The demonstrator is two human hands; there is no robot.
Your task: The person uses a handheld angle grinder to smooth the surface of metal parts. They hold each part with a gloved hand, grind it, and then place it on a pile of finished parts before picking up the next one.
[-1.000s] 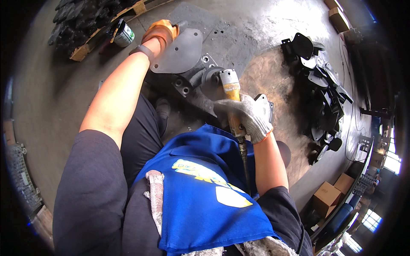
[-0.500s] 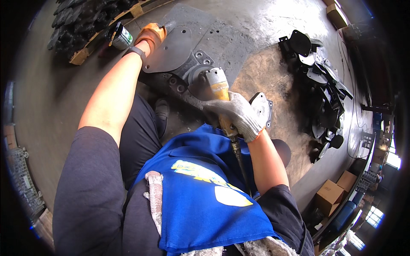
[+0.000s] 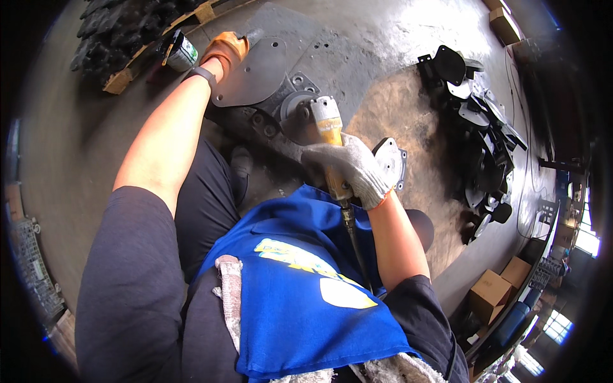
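My left hand (image 3: 227, 51), in an orange glove, is closed on the far left edge of a dark metal bracket (image 3: 255, 73). The bracket has a broad rounded plate with small holes and a narrower part with bolt holes. My right hand (image 3: 351, 167), in a pale knit glove, wraps round the yellow body of an angle grinder (image 3: 330, 131). The grinder's round disc (image 3: 296, 118) lies at the bracket's near part; whether it touches the metal I cannot tell. A hose runs from the grinder's rear toward my blue apron (image 3: 300, 281).
A second bracket (image 3: 388, 159) lies right of my right hand. Many black and grey brackets (image 3: 488, 143) are heaped along the right. At the upper left stand a small bucket (image 3: 183, 53) and a pallet (image 3: 121, 78) stacked with dark parts. Cardboard boxes (image 3: 490, 290) sit lower right.
The grinder's head has shifted slightly away from me, and its disc sits at a slightly different angle. My left hand keeps its hold on the bracket.
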